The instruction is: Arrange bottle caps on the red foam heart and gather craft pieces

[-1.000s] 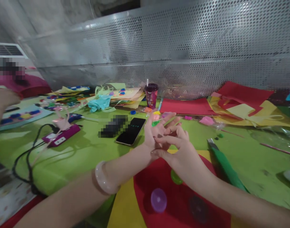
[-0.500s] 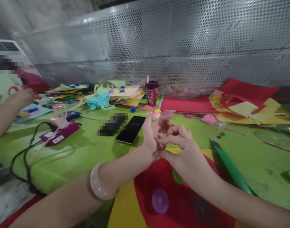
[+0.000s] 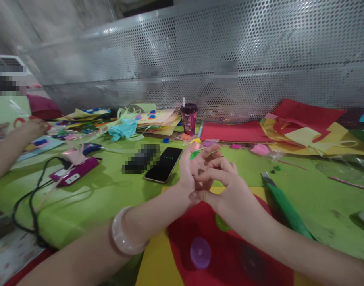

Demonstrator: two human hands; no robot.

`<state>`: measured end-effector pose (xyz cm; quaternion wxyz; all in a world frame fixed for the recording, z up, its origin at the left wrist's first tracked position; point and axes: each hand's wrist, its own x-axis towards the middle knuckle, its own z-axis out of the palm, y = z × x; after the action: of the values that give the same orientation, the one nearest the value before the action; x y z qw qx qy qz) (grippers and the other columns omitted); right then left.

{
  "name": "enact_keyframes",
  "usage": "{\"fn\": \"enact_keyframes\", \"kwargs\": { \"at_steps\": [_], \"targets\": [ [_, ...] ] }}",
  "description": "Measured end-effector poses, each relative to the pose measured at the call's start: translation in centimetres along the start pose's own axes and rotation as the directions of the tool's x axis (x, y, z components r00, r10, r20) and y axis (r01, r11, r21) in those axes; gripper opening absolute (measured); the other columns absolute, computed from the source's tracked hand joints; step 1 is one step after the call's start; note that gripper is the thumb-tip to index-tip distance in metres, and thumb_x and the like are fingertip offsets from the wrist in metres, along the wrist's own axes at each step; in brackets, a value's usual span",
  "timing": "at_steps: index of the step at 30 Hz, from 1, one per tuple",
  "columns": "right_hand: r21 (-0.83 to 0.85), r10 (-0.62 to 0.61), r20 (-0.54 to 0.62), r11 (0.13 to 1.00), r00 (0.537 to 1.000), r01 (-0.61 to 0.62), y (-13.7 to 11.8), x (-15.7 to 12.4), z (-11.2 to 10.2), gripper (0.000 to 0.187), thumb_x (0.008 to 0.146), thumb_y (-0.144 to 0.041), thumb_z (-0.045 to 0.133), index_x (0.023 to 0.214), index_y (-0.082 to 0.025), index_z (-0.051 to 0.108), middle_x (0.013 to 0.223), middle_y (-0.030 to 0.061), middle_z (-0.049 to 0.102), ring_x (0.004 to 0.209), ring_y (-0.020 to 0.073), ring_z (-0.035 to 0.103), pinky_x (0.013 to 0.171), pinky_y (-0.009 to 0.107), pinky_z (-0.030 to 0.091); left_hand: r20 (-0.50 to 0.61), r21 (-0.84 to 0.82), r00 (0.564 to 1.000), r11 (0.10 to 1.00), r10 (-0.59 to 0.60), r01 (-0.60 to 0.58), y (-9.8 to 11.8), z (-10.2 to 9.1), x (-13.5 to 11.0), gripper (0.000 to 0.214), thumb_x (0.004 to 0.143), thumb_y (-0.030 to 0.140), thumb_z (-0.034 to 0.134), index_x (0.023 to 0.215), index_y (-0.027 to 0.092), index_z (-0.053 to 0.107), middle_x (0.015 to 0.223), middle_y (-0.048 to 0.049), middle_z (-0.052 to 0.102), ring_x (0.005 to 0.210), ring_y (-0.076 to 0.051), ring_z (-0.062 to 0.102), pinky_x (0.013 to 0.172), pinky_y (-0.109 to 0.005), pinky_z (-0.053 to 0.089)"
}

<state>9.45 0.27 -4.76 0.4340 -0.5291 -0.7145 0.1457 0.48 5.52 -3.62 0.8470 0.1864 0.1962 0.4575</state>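
My left hand is held palm up above the green table, fingers spread, and I see nothing in it. A pale pink bangle sits on that forearm. My right hand lies against it, with the thumb at the heel of the left palm and the curled fingers pressed across the palm. Anything pinched between them is hidden. Below the hands lies a red foam sheet on a yellow sheet. On the red sheet are a purple disc, a green disc and a dark disc.
A green utility knife lies right of my hands and a black phone to their left. A purple cup stands behind, with red and yellow sheets at the back right. A purple device trails a black cable. Another person's hand works at far left.
My left fingers curled in slightly, then spread again, while my right fingers stayed on the palm. The other person's hand at far left moved toward the table's middle.
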Motion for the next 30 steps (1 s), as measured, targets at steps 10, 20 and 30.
{"fn": "enact_keyframes", "kwargs": {
  "at_steps": [10, 20, 30],
  "targets": [
    [-0.008, 0.027, 0.059, 1.0, 0.998, -0.027, 0.0, 1.0, -0.3, 0.023, 0.059, -0.012, 0.084, 0.062, -0.027, 0.067, 0.093, 0.0005, 0.055, 0.094, 0.0242, 0.051, 0.088, 0.047, 0.044, -0.078, 0.004, 0.995, 0.998, 0.057, -0.057, 0.0, 0.2, 0.4, 0.04, 0.089, 0.043, 0.038, 0.076, 0.014, 0.062, 0.065, -0.0048, 0.056, 0.058, -0.014, 0.053, 0.057, -0.026, 0.043],
    [-0.118, -0.064, 0.189, 0.989, 0.98, 0.088, 0.0, 2.0, -1.8, 0.018, 0.071, -0.022, 0.079, 0.085, -0.029, 0.07, 0.102, 0.0035, 0.055, 0.1, 0.0251, 0.052, 0.09, 0.048, 0.045, -0.114, 0.009, 0.99, 0.997, 0.083, -0.083, 0.8, -0.3, 1.3, 0.038, 0.087, 0.046, 0.04, 0.085, 0.014, 0.061, 0.069, -0.0058, 0.057, 0.056, -0.016, 0.053, 0.051, -0.026, 0.041],
    [-0.328, 0.094, 0.522, 0.94, 0.848, 0.098, 0.3, 1.0, -1.9, 0.009, 0.068, -0.026, 0.083, 0.068, -0.029, 0.075, 0.081, 0.0042, 0.059, 0.085, 0.0254, 0.053, 0.074, 0.044, 0.05, -0.119, -0.108, 0.973, 0.972, 0.197, -0.21, 2.6, -0.9, 1.4, 0.036, 0.085, 0.044, 0.042, 0.083, 0.012, 0.06, 0.069, -0.0046, 0.055, 0.063, -0.015, 0.054, 0.062, -0.028, 0.042]
  ]
}}
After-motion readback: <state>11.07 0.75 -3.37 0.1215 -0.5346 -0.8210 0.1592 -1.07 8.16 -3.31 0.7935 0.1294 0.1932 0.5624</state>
